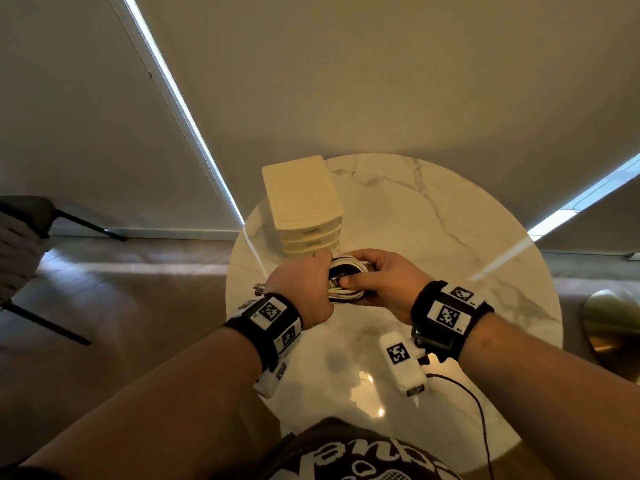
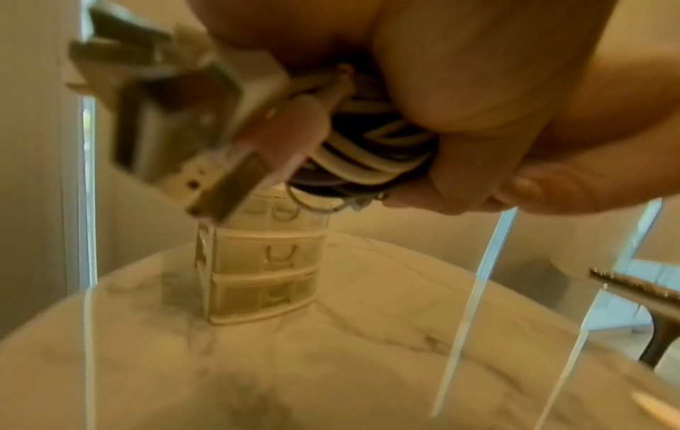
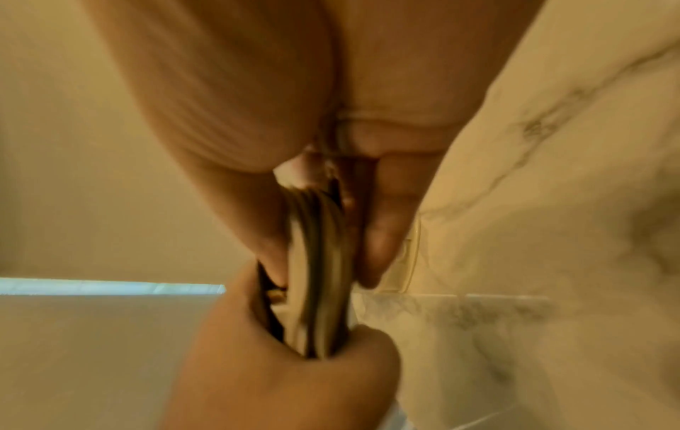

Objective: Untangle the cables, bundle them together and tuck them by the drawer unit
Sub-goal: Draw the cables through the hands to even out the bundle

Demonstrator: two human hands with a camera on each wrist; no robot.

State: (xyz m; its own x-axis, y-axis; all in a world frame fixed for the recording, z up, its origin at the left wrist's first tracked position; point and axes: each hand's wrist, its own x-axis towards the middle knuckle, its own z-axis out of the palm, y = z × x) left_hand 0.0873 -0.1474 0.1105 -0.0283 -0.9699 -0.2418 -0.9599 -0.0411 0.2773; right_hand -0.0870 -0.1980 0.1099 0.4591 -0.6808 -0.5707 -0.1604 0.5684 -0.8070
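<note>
A coiled bundle of white and dark cables (image 1: 347,279) is held above the round marble table (image 1: 415,216), just in front of the cream drawer unit (image 1: 304,209). My left hand (image 1: 304,282) grips its left end and my right hand (image 1: 381,282) grips its right end, thumb across the front. In the left wrist view the cable loops (image 2: 368,151) sit under my fingers, with metal plugs (image 2: 198,139) sticking out to the left, above the drawer unit (image 2: 261,276). The right wrist view shows the cable bundle (image 3: 320,261) edge-on, squeezed between both hands.
A thin black wire (image 1: 481,410) runs from my right wrist device over the table's near edge. A chair (image 1: 31,244) stands at the left on the wooden floor. A gold rounded object (image 1: 613,320) sits at the right beyond the table.
</note>
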